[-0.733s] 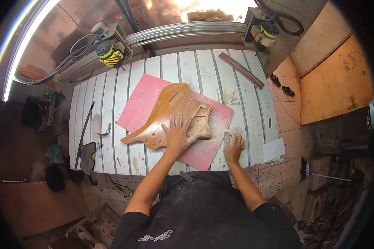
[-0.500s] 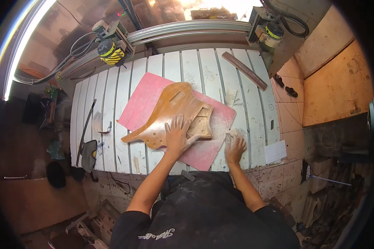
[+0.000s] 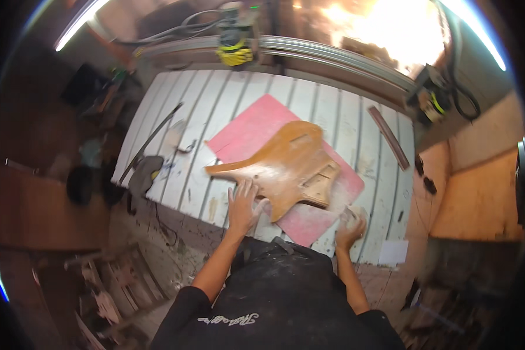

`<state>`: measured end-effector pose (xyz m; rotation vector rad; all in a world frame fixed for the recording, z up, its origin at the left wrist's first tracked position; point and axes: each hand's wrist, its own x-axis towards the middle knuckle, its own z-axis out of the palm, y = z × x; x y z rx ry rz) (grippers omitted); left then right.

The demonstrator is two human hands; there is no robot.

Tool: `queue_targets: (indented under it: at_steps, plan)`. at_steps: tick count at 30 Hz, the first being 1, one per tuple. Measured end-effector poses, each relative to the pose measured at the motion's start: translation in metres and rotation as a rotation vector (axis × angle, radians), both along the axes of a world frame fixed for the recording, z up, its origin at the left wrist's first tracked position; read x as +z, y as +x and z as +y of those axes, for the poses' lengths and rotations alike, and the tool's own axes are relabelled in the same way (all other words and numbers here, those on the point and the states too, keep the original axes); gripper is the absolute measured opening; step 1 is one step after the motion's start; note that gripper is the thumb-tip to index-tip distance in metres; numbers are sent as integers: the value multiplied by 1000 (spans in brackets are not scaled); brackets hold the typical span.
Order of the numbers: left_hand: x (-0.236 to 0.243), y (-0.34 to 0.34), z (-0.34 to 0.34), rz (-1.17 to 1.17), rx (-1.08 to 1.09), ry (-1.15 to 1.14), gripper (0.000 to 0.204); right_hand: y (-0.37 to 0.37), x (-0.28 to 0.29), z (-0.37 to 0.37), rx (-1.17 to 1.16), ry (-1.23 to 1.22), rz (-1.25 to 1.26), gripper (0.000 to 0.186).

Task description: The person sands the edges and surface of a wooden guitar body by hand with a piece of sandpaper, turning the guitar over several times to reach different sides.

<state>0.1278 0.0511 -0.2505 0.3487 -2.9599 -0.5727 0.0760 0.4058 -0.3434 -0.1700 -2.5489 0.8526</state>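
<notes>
A brown, glossy electric guitar body (image 3: 286, 166) lies on a pink, dusty sheet (image 3: 245, 131), its horn pointing left and its routed cavity (image 3: 318, 186) facing up at the right. My left hand (image 3: 243, 210) is at the body's near-left edge, fingers spread and fingertips at the rim; whether they press on it I cannot tell. Beside the sheet's near-right corner, my right hand (image 3: 349, 230) has its fingers closed on a small pale piece (image 3: 354, 212) that looks like folded sandpaper. It is partly hidden by the fingers.
The slatted white table (image 3: 184, 146) carries a dark wooden strip (image 3: 389, 137) at right, a white paper (image 3: 394, 252) near the front right corner, and a thin dark rod (image 3: 151, 143) beside a grey cloth-like thing (image 3: 144, 175) at left. A machine rail (image 3: 332, 55) spans the back.
My left hand has slid off the top of the guitar body to its near edge. My view has turned, tilting the whole scene; the right hand keeps its grip beside the sheet.
</notes>
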Motion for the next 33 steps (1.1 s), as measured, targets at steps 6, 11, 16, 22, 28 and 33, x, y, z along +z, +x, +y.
queue_targets:
  at_steps: [6, 11, 16, 22, 28, 33]
  plan:
    - [-15, 34, -123, 290, 628, 56, 47, 4, 18, -6, -65, 173, 54, 39]
    - [-33, 30, -223, 456, 775, 321, 58, -15, 29, -18, -30, 21, 38, 31]
    - [-17, -60, -249, 371, 888, 269, 83, -41, 53, -26, 194, -95, 157, 17]
    - [-37, -69, -316, 365, 1019, 181, 46, -46, 97, -93, 485, -218, 165, 13]
    - [40, -54, -212, 495, 653, 52, 22, -34, 150, -122, 518, -447, -125, 16]
    - [75, 10, -97, 340, 231, 196, 25, -10, 228, -189, 728, -144, 167, 30]
